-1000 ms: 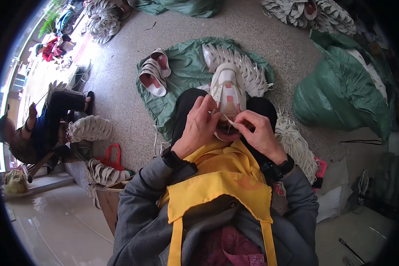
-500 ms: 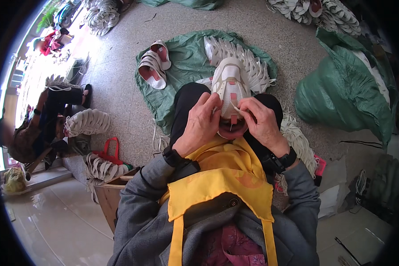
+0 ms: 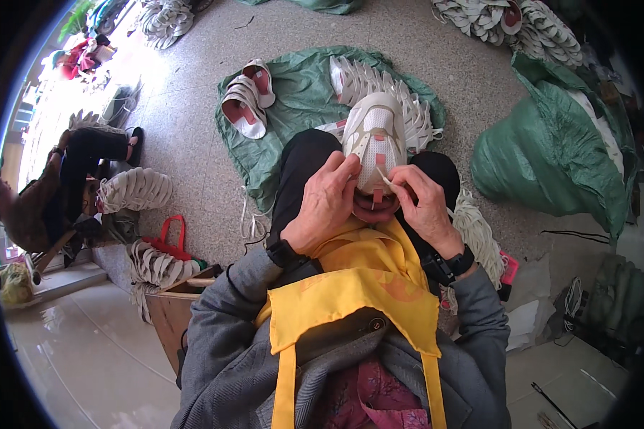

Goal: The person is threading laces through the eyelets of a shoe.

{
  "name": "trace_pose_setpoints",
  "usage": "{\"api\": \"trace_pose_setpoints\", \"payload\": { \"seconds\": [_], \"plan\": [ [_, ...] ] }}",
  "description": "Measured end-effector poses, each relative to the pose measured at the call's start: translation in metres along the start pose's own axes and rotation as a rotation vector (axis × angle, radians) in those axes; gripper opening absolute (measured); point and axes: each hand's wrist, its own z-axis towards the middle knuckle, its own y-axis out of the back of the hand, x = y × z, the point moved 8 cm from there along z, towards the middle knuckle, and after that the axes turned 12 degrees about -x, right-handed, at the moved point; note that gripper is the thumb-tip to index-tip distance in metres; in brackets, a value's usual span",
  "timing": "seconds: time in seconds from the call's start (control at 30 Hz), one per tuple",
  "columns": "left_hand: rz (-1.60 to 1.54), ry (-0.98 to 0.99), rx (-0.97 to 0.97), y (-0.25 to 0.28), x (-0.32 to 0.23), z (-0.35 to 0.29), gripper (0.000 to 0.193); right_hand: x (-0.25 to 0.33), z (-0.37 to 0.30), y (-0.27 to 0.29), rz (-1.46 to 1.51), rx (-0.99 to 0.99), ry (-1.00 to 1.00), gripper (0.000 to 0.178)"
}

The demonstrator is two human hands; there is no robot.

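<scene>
Left hand [image 3: 328, 207] is curled around the near left side of a white and beige sneaker [image 3: 374, 146] that stands on the person's lap, toe pointing away; its fingers are bent onto the upper, and it has slid a little lower along the shoe than half a second ago. Just right of that hand, at the sneaker's tongue, a thin white lace [image 3: 386, 179] runs across to the right hand [image 3: 423, 207], whose thumb and forefinger seem pinched on its end, though the grip is small and hard to read. This hand has dropped slightly from where it was, and the lace now shows clear of the eyelets. Beyond both hands a green sack [image 3: 293, 107] lies spread on the floor with a stack of white shoe uppers [image 3: 408, 107] on it. Far right of the right hand sits a full green bag [image 3: 551, 157].
</scene>
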Motion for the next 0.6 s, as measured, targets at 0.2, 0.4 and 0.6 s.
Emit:
{"api": "trace_pose_setpoints", "payload": {
  "seconds": [0.2,0.4,0.6],
  "plan": [
    [0.033,0.010,0.033,-0.001,0.001,-0.003,0.021,-0.006,-0.006,-0.002,0.004,-0.020,0.030,0.011],
    [-0.019,0.038,0.038,0.000,0.002,0.000,0.019,-0.016,-0.007,-0.004,0.190,0.026,-0.191,0.005],
    [-0.092,0.121,0.032,-0.002,0.019,0.029,0.019,-0.046,0.004,0.002,0.343,-0.079,-0.405,0.004]
  ]
}}
